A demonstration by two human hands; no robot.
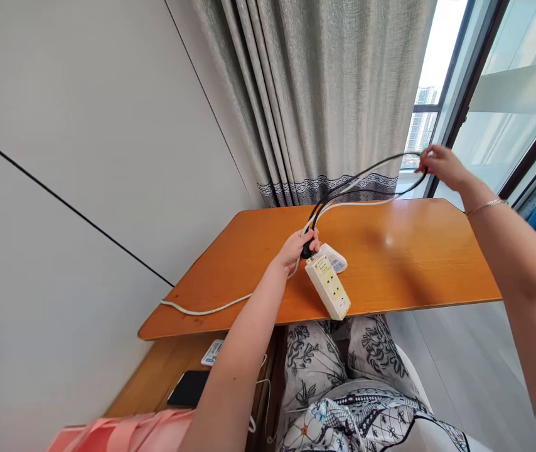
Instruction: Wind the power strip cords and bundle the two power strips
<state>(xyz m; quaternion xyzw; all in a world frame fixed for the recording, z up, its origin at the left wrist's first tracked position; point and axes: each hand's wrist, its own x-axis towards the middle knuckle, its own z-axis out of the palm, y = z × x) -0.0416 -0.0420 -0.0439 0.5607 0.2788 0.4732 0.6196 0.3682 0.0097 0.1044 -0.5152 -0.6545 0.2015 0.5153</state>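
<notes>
A black cable [366, 171] and a white cable [359, 203] run in a long loop over the wooden table. My left hand [297, 250] is closed round their near end, where a black plug-like part pokes out below the fingers. Up at the right, my right hand [441, 166] pinches the far bend of the loop, raised above the table. Just below my left hand, a white power strip [327, 287] with sockets lies tilted near the front edge. A white object with a label [334, 257] lies behind it, partly hidden.
The orange-brown table [413, 263] stands before a grey curtain [343, 94]. More white cord [216, 310] trails to the table's left corner. Lower left, a black phone-like slab [189, 389] and a pink bag [140, 433] rest on a wooden surface. Windows are at the right.
</notes>
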